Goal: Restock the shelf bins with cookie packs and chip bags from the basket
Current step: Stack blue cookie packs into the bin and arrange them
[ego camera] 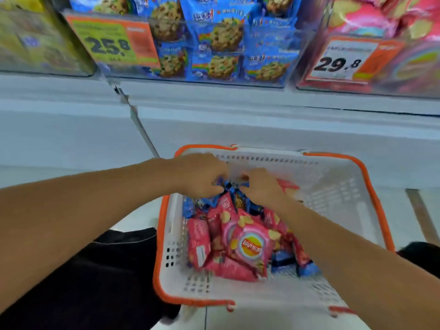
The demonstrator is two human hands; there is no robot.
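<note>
Blue cookie packs (232, 186) lay at 12 o'clock of the heap in the white basket (333, 186), where the left hand (202, 175) and right hand (260, 185) both curled round them. Pink chip bags (247, 246) crowded at 6 o'clock. A hurried double grab risked dropping slippery packs or dragging chips out. The cookie bin (214, 44) waited above at 12 o'clock.

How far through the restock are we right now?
Done: the cookie bin and the chip bin already look well stocked. In hand: both the left hand and right hand grip blue cookie packs inside the basket. Left: several pink chip bags and more blue packs lie in the basket.
</note>
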